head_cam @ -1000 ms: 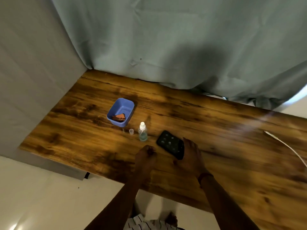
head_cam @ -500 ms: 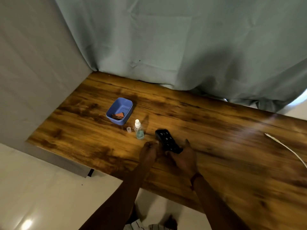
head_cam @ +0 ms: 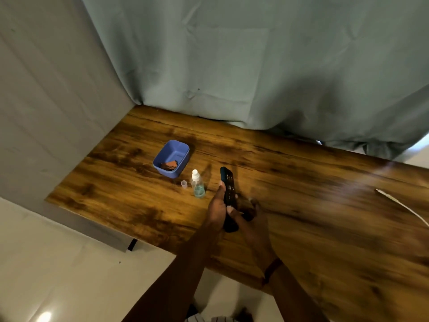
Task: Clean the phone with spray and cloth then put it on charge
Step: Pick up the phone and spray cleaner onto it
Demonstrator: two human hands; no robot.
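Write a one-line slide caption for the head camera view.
Left hand and right hand hold the phone over the wooden table, beside the spray bottle and blue tub with a cloth.

Dark phone (head_cam: pixel 228 182) tilted on edge — clear spray bottle (head_cam: pixel 197 187) upright just left of it

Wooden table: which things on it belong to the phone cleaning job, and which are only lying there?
Job: phone, gripped by left hand and right hand; spray bottle; reddish cloth in the blue tub; white charging cable.
Lying about: small clear cap.
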